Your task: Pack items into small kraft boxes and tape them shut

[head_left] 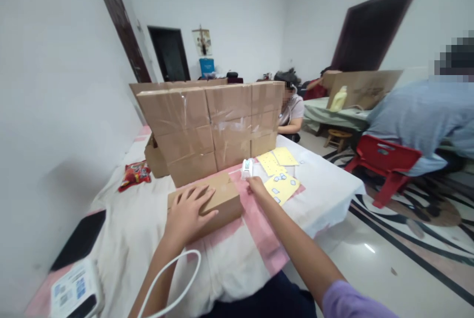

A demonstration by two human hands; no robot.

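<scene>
My left hand (188, 212) lies flat, fingers spread, on top of a small closed cardboard box (222, 199) on the cloth-covered table (148, 239). My right hand (255, 185) reaches past the box's right end, its fingers closed around a small white device (247, 167) that stands just in front of the box stack. Yellow sheets (279, 187) dotted with small white stickers lie just right of that hand. A white cable (174, 278) loops beside my left forearm.
A wall of taped cardboard boxes (211, 125) stands across the table's far side. A red snack packet (135, 174) lies at the left, a white device (76, 291) and a black slab (79, 239) at the near left. Two other people sit beyond, one on a red chair (383, 165).
</scene>
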